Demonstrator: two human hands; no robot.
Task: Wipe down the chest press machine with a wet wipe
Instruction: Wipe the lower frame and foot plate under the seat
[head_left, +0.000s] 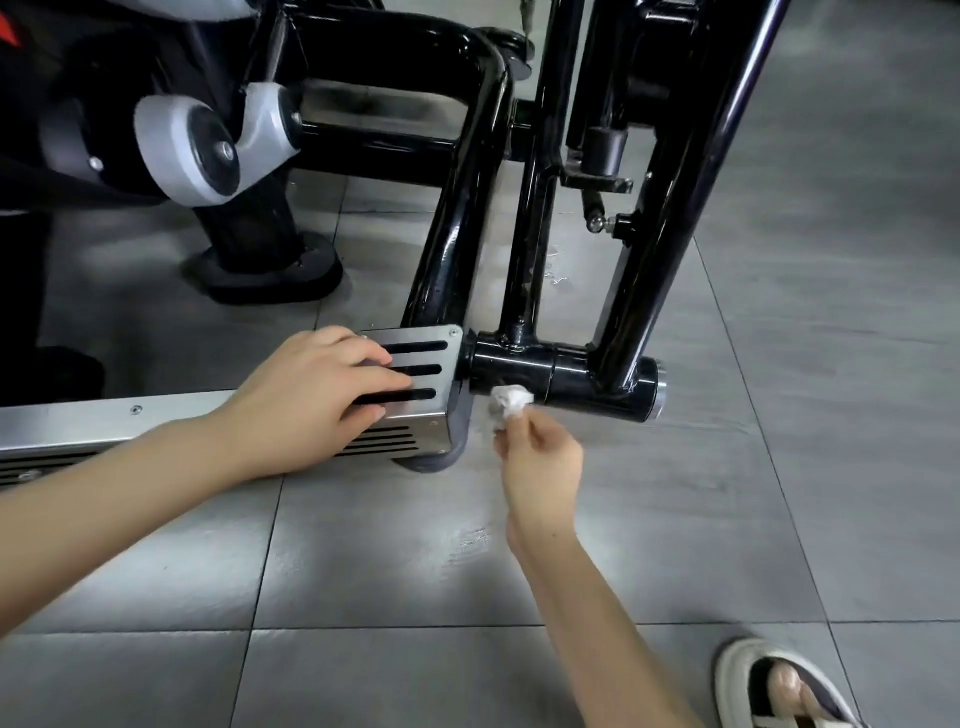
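Right hand (540, 462) pinches crumpled wet wipe (510, 402) in curled fingers (522, 428) against black pivot tube (571, 374) at 12 o'clock. Left hand (322, 387), fingers (379, 382) extended, rests flat on slotted steel plate (436, 358).

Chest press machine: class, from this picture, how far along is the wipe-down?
Done: wet spots glisten on the bent tube, suggesting it was wiped. In hand: the right hand holds the wet wipe against the cross tube; the left hand rests on the slotted plate. Left: possibly the grey roller.
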